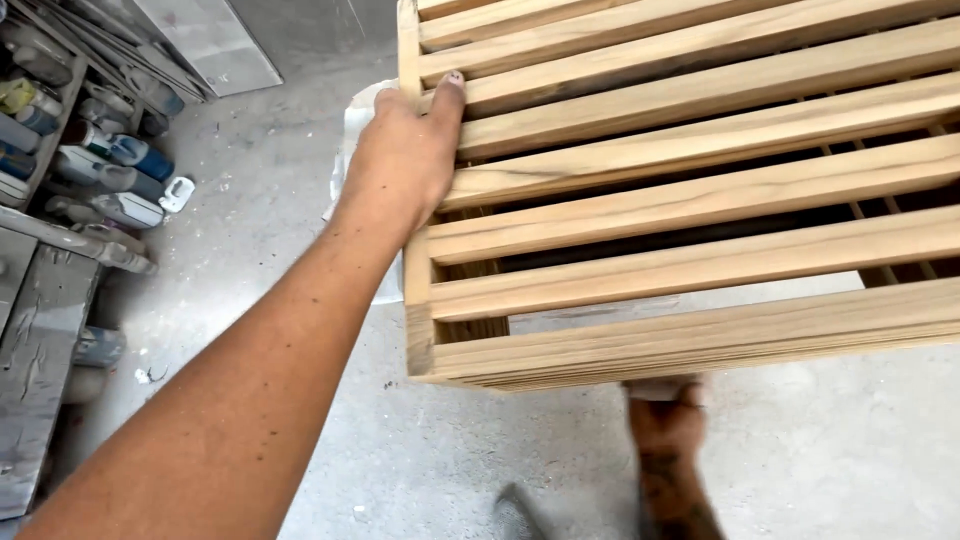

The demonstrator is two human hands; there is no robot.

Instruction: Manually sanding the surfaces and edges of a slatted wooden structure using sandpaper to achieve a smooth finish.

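A slatted frame of pale wooden strips (700, 190) fills the upper right of the head view, tilted above the concrete floor. My left hand (405, 160) grips its left end post, thumb pressed on a slat. My right hand (668, 420) is below the frame's near edge, blurred, with its fingers closed on a small pale pad held against the underside of the bottom slat.
Several sealant cartridges and tubes (95, 170) lie on a grey wooden rack (40, 340) at the left. A white cloth or bag (355, 120) lies on the floor behind the frame. A grey board (210, 40) leans at the top left.
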